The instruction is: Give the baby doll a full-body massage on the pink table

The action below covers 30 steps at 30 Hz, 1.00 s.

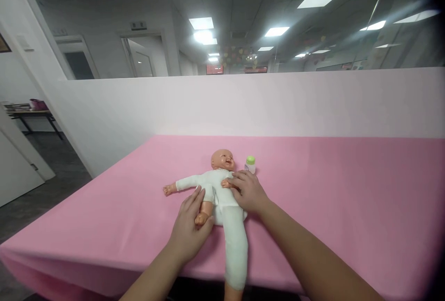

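A baby doll in white clothes lies on its back on the pink table, head away from me. My left hand rests on the doll's bare left-side leg, fingers around the foot. Across from it, my right hand lies flat on the doll's chest and covers its arm. One white trouser leg hangs stretched toward the table's near edge. A small white bottle with a green cap stands upright just right of the doll's head, close to my right hand's fingertips.
A white partition wall runs along the table's far side. To the left the floor drops away, with a door and a distant desk. The pink cloth spreads wide to the right of the doll.
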### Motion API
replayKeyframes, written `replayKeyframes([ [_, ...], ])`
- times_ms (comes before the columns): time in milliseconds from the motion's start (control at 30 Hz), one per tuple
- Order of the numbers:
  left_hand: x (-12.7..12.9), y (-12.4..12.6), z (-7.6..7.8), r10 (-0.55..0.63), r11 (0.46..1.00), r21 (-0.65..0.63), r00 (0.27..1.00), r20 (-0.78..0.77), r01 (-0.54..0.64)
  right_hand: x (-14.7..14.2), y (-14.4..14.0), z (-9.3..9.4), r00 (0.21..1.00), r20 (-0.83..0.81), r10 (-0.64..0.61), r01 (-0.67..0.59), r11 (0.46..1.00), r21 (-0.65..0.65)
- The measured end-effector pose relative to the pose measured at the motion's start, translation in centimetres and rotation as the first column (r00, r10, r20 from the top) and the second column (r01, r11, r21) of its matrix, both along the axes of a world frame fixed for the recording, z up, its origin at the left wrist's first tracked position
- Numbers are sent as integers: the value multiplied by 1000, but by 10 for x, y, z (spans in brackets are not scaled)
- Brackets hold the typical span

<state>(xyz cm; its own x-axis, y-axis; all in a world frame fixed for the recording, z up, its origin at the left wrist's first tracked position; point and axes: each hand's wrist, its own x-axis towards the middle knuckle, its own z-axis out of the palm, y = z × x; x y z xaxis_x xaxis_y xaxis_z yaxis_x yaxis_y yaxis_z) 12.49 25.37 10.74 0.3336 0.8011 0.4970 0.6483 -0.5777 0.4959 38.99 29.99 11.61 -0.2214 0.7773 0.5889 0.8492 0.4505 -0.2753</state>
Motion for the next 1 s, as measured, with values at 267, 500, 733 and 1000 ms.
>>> replayKeyframes([
  [267,13,5,-3,3,999,-34,998,-56,-5,2,5,0,1000,11,-12,13,997,-73],
  [500,13,4,-4,2,1000,-27,997,-73,-4,3,6,-1,999,-42,12,-15,997,-79],
  [733,10,-1,-6,-17,1000,0,1000,5,17,4,12,-8,974,-227,8,-31,995,-96],
  [1000,-7,-25,-8,-59,996,77,996,59,55,31,7,1,804,-587,-100,53,994,-97],
])
